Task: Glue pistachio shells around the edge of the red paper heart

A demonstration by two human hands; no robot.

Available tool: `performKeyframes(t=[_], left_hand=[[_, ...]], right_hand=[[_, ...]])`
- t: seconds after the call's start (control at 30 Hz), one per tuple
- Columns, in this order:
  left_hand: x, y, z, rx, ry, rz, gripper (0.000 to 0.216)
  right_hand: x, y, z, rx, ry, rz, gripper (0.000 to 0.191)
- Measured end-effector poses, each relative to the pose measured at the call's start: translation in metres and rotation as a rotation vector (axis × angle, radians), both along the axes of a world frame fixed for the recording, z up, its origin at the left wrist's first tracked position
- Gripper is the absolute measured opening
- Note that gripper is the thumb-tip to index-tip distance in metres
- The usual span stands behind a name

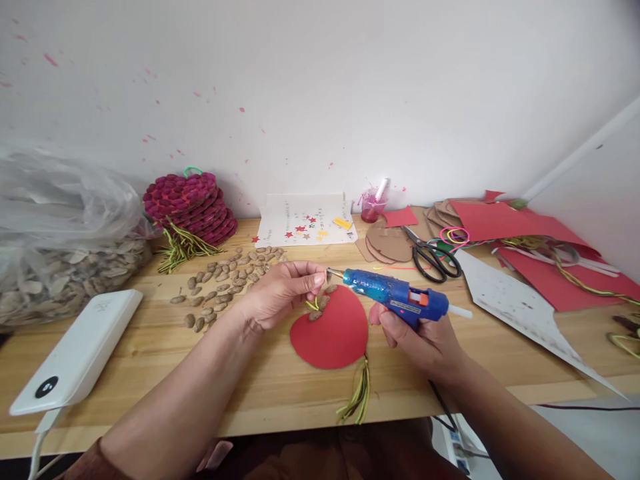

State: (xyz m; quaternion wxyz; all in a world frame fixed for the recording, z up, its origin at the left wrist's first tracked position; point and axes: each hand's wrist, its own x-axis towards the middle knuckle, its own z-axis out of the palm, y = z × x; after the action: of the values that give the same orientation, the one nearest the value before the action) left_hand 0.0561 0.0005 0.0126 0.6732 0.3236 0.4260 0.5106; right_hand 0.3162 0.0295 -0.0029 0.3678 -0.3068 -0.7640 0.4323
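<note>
Two bare hands meet just above the middle of the frame. The left hand [280,293] pinches a small brown seed [325,277] between thumb and fingertips, right at the metal tip of the blue glue gun [395,297]. The right hand [425,340] grasps the gun, fingers wrapped round its handle. Beneath them a red paper shape [335,337] lies flat on the wooden table [150,387], with a few seeds along its upper left edge and yellow-green strings [357,397] trailing from its bottom. Loose seeds [225,280] scatter left of centre, and black scissors [435,259] rest at upper right.
</note>
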Motion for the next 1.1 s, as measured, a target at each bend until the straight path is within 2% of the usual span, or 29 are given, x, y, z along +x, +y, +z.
performKeyframes(t=[1.1], left_hand=[[-0.0022,-0.0009,-0.0009,-0.003,0.032,0.007,0.032]], right_hand=[[-0.0010,0.0007,-0.0026,0.008,-0.010,-0.036,0.025]])
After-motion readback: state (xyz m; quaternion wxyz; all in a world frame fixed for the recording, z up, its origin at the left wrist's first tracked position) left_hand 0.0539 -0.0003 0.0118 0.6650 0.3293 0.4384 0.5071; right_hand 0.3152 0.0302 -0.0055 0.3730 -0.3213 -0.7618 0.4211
